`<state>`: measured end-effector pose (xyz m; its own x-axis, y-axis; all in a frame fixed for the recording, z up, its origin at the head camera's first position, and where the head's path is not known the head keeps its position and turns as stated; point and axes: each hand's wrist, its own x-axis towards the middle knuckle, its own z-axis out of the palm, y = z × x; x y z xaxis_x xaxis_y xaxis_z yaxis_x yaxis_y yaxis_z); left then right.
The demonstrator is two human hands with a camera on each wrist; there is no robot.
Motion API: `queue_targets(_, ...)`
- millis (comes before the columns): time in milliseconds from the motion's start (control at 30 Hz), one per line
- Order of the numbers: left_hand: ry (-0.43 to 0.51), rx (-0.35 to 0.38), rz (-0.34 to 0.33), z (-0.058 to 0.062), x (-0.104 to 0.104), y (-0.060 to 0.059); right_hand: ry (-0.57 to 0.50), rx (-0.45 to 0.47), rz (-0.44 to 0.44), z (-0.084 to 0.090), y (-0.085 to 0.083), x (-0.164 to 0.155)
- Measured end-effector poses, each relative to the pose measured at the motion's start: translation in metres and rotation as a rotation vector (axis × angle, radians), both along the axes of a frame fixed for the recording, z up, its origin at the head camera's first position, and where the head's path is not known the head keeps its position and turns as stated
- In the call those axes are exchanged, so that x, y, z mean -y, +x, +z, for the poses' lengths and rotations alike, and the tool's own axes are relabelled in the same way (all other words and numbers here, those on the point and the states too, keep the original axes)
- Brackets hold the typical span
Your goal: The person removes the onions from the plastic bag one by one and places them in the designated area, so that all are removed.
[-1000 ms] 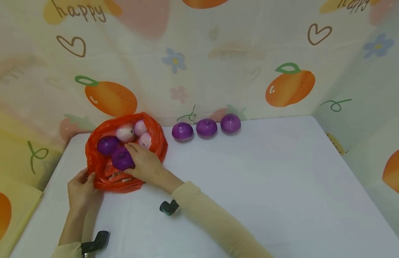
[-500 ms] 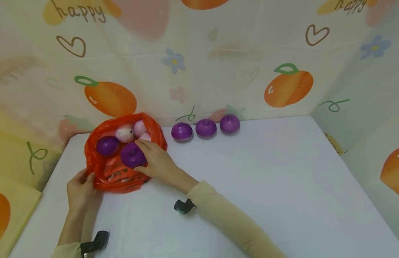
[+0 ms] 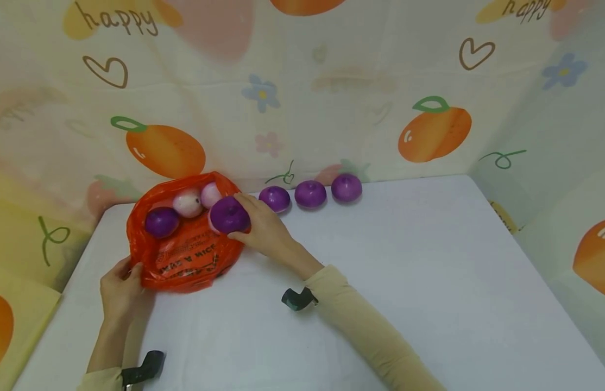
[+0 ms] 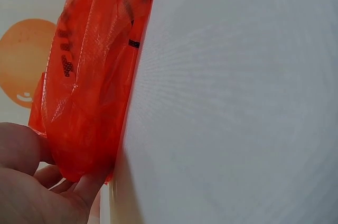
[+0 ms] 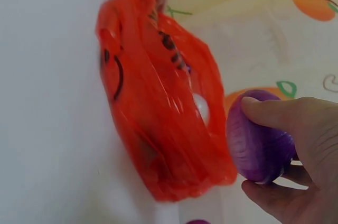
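In the head view, a red plastic bag stands wide-mouthed at the table's left. My left hand grips its left side, thumb and fingers pinching the plastic, as the left wrist view also shows. A purple onion is in my right hand, held between thumb and fingers over the bag's right rim; the right wrist view shows this onion clear of the plastic. Inside the bag lie another purple onion, a whitish onion and a pale pink onion. The held onion hides part of the bag's contents.
Three purple onions stand in a row along the table's back edge: a left one, a middle one and a right one. A patterned cloth hangs behind the white table.
My right hand has lifted the purple onion from inside the bag and moved it right and back to the bag's right rim. My left hand keeps its grip in place.
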<state>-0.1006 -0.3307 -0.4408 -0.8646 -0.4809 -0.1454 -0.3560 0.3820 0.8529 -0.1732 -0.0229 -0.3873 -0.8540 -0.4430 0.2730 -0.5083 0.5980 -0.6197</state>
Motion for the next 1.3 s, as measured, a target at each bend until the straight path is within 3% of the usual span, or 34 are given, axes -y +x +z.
queue_targets(233,-0.023,0.012,-0.004,-0.003,0.002,0.0,-0.026,-0.015,-0.057,0.001,-0.012,-0.027)
queue_targets(467,-0.041,-0.002,0.01,-0.002,0.002,0.001,-0.066,0.042,-0.113,0.0,-0.018,-0.053)
queue_targets(800,-0.062,0.052,-0.008,-0.001,0.0,0.0,-0.153,-0.004,-0.195,-0.011,-0.027,-0.099)
queue_targets(1300,-0.073,0.01,0.003,-0.002,-0.001,0.001,-0.176,0.006,-0.332,-0.006,-0.043,-0.164)
